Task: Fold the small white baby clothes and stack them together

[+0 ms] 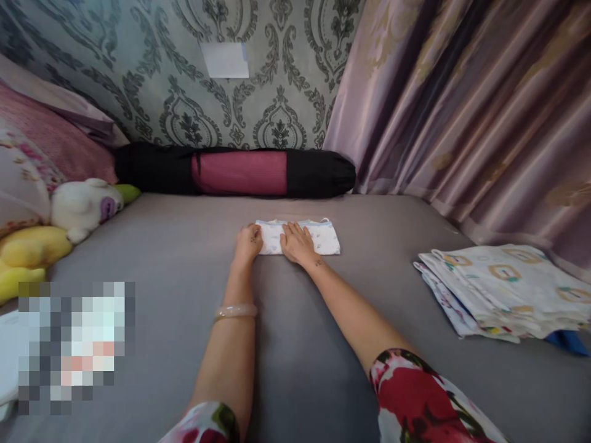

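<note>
A small white cloth piece [327, 238], folded into a flat rectangle, lies on the grey bed sheet in front of me. It has a faint print, light blue trim along its far edge and a thin white loop at the far right corner; it may be a garment, but its kind is unclear. My left hand [249, 241] is at its left end, fingers curled closed around the edge, fingertips partly hidden. My right hand [298, 242] rests flat on the middle of the cloth, fingers stretched out and pointing away from me.
A stack of folded printed cloths [503, 289] lies at the right. A long black and maroon roll bag [240, 173] lies along the wall. Plush toys [83, 206] sit at the left, above a blurred patch [92, 338]. Curtains [438, 92] hang at the right.
</note>
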Demonstrator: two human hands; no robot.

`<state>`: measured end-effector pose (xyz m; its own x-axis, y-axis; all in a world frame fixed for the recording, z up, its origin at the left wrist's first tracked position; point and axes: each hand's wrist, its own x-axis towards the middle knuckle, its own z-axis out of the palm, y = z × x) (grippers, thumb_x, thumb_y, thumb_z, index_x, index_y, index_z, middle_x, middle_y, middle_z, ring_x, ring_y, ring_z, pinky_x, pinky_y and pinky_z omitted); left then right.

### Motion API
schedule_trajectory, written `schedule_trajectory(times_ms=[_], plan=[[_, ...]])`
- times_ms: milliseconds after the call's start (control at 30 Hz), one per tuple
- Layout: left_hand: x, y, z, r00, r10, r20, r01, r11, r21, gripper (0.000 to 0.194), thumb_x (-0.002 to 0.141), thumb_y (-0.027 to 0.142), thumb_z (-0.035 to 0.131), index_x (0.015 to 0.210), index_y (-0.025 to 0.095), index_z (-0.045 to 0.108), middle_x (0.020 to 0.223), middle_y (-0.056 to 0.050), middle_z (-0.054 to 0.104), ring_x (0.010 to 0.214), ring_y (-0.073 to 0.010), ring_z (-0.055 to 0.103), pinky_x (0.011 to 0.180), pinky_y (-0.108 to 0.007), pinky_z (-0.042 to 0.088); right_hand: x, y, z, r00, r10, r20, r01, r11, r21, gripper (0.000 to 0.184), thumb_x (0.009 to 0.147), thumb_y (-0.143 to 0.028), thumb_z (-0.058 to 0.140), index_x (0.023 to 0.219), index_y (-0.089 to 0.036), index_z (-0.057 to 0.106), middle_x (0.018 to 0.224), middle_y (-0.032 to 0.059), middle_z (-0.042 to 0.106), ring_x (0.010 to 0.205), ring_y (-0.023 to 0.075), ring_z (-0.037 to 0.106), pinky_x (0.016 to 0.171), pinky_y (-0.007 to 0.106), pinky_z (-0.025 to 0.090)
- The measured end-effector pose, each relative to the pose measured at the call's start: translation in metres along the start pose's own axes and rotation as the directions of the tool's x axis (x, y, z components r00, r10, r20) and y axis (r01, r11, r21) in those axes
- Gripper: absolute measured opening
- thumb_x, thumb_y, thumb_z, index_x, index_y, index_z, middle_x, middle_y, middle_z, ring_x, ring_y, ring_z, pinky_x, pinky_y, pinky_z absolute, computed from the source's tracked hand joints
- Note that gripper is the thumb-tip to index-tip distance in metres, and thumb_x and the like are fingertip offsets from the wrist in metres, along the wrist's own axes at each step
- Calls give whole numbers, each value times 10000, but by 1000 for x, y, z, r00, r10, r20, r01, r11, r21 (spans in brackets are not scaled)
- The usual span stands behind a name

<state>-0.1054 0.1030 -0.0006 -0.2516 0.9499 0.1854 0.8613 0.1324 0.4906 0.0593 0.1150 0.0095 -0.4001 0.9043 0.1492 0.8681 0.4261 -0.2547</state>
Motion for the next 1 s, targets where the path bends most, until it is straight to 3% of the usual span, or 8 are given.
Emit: schedule_trajectory(times_ms=[200, 433, 700, 900, 1000], plan=[[3, -1, -5, 1000, -29, 2, 29, 999, -14, 365, 896, 163, 407, 1146, 151, 673, 1204, -120, 684, 1120, -219, 617, 982, -327, 461, 2, -3, -6, 1000, 5, 27, -4, 1000, -25, 507, 1005, -329, 288, 1441, -126, 448, 1518, 123, 417, 1425, 257, 313, 1169, 451, 185], [3, 2, -9, 998, -69, 1, 69, 997, -42, 364, 905, 158, 400, 1150, 128, 669, 1191, -143, 682, 1141, -225, 613, 993, -323, 454, 12, -28, -4, 996, -71, -54, 69, 997, -32, 510, 1003, -325, 302, 1431, -92, 454, 1522, 143, 404, 1433, 265, 286, 1173, 458, 157], [2, 0, -17, 988, -152, -5, 149, 979, -141, 366, 891, 128, 402, 1133, 106, 676, 1180, -174, 685, 1130, -242, 623, 971, -343, 467, 15, -34, 11, 998, -59, 34, 61, 997, -54, 554, 1010, -338, 274, 1479, -61, 374, 1552, 143, 351, 1440, 267, 274, 1172, 482, 165], [1, 0, -19, 981, -192, -18, 186, 969, -163, 407, 869, 88, 387, 1165, 108, 665, 1228, -178, 667, 1184, -233, 601, 1015, -342, 440, 18, -36, 7, 996, -31, 83, 35, 998, -44, 551, 1007, -336, 289, 1482, -70, 373, 1560, 137, 338, 1450, 269, 255, 1176, 486, 148], [1, 1, -19, 973, -225, -53, 211, 959, -188, 423, 874, 89, 371, 1185, 102, 657, 1244, -181, 659, 1206, -235, 589, 1037, -352, 425, 20, -44, 4, 998, -31, 53, 34, 998, -44, 531, 1006, -325, 301, 1461, -72, 408, 1544, 148, 365, 1443, 275, 269, 1179, 484, 126]])
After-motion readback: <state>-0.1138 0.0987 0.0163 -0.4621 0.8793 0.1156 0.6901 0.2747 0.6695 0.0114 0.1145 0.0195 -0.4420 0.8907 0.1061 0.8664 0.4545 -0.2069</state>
